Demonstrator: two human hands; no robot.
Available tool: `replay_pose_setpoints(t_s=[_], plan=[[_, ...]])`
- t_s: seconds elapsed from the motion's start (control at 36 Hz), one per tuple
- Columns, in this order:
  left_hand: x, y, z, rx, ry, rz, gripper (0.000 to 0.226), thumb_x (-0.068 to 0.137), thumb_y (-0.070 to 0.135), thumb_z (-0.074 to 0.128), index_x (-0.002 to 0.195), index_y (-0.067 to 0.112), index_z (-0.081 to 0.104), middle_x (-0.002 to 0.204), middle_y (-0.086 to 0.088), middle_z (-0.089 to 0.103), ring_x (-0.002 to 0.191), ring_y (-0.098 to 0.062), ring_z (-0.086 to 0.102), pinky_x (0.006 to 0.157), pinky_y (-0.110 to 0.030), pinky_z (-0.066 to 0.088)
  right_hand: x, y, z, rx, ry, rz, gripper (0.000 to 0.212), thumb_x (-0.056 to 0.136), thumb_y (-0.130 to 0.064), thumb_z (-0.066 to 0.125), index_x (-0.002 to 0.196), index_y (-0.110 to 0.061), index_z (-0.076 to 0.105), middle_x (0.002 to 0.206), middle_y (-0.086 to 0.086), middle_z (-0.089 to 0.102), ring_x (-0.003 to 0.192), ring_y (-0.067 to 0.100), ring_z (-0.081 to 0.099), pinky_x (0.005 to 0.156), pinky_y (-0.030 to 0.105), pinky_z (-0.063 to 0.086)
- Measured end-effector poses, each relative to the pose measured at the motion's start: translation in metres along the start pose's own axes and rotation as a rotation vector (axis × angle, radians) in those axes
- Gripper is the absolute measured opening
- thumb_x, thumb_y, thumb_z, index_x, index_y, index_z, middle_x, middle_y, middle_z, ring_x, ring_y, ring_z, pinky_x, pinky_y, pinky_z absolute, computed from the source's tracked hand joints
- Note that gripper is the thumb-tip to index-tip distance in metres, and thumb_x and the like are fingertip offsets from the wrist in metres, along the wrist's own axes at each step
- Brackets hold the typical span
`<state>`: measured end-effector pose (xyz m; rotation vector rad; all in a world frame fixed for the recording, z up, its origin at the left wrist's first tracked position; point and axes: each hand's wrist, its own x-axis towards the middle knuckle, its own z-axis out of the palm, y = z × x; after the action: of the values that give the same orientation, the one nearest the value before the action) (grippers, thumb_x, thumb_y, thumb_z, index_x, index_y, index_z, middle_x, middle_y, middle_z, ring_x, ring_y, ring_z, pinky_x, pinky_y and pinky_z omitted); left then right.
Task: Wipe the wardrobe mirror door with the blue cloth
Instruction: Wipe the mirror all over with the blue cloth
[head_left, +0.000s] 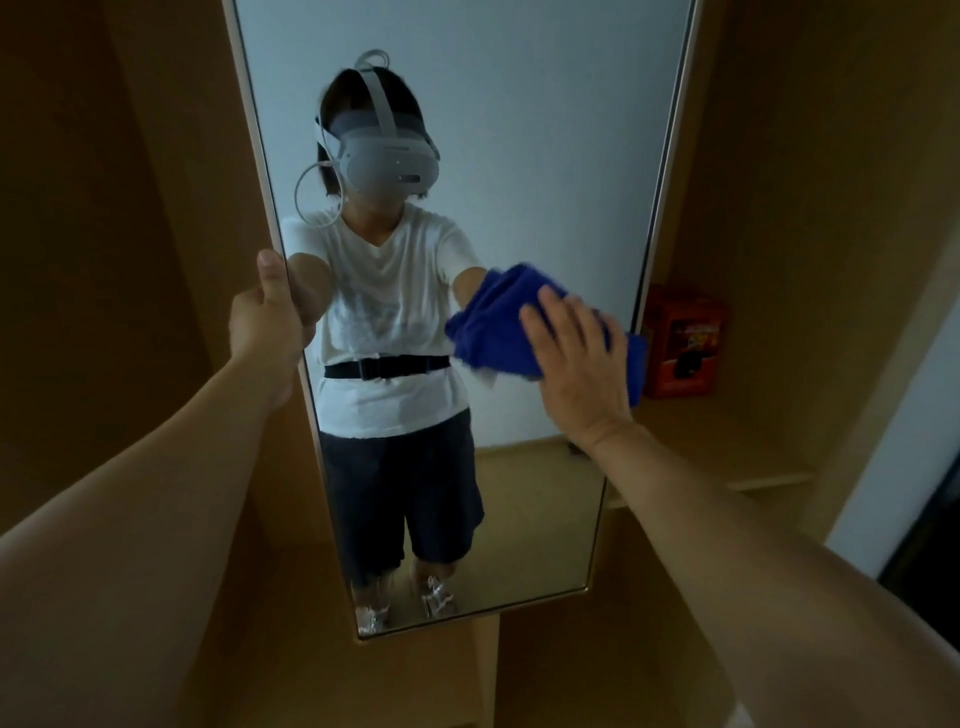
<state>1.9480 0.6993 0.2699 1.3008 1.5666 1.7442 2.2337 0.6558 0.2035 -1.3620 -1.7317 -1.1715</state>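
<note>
Head view: no legible writing; print on the red box (684, 340) at right of frame is too blurred to read. The box stands on a wooden shelf (737, 457). The mirror door (519, 130) fills the centre. Left hand (270, 322) grips its left edge, thumb in front. Right hand (579, 358), fingers spread flat, presses the blue cloth (493, 322) against the glass, centre-right.
</note>
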Motion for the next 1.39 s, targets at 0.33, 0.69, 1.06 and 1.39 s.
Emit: replay_pose_setpoints(t_s=[0.33, 0.69, 1.06, 1.39], plan=[[-0.003, 0.004, 0.0, -0.069, 0.031, -0.099, 0.049, 0.086, 0.071, 0.028, 0.07, 0.028, 0.045, 0.072, 0.001, 0.059, 0.065, -0.013, 0.06, 0.063, -0.03, 0.05, -0.031, -0.004, 0.013, 0.168, -0.04, 0.67, 0.076, 0.079, -0.017, 0.063, 0.146, -0.009, 0.028, 0.152, 0.012, 0.03, 0.132, 0.037, 0.035, 0.107, 0.051, 0.031], [-0.006, 0.008, -0.001, -0.051, 0.017, -0.076, 0.045, 0.09, 0.066, 0.026, 0.079, 0.027, 0.045, 0.071, 0.003, 0.054, 0.063, -0.01, 0.052, 0.053, -0.024, 0.036, -0.107, -0.055, 0.03, 0.258, -0.322, 0.808, 0.091, 0.078, -0.02, 0.072, 0.149, -0.005, 0.017, 0.154, 0.015, 0.023, 0.136, 0.037, 0.03, 0.107, 0.051, 0.035], [-0.026, -0.029, -0.005, -0.023, -0.102, -0.206, 0.082, 0.085, 0.074, 0.016, 0.105, 0.01, 0.062, 0.087, -0.008, 0.062, 0.072, -0.016, 0.055, 0.06, -0.025, 0.041, -0.012, -0.07, -0.002, 0.219, -0.076, 0.461, 0.058, 0.086, -0.033, 0.036, 0.137, -0.005, 0.038, 0.142, 0.018, 0.045, 0.122, 0.04, 0.049, 0.093, 0.053, 0.044], [-0.03, -0.025, -0.008, 0.006, -0.124, -0.227, 0.087, 0.083, 0.075, 0.016, 0.127, 0.009, 0.052, 0.111, -0.01, 0.064, 0.088, -0.019, 0.06, 0.066, -0.027, 0.042, -0.08, -0.113, 0.036, 0.015, -0.116, -0.158, 0.068, 0.078, -0.023, 0.061, 0.139, -0.012, 0.033, 0.142, 0.01, 0.048, 0.123, 0.033, 0.052, 0.096, 0.054, 0.043]])
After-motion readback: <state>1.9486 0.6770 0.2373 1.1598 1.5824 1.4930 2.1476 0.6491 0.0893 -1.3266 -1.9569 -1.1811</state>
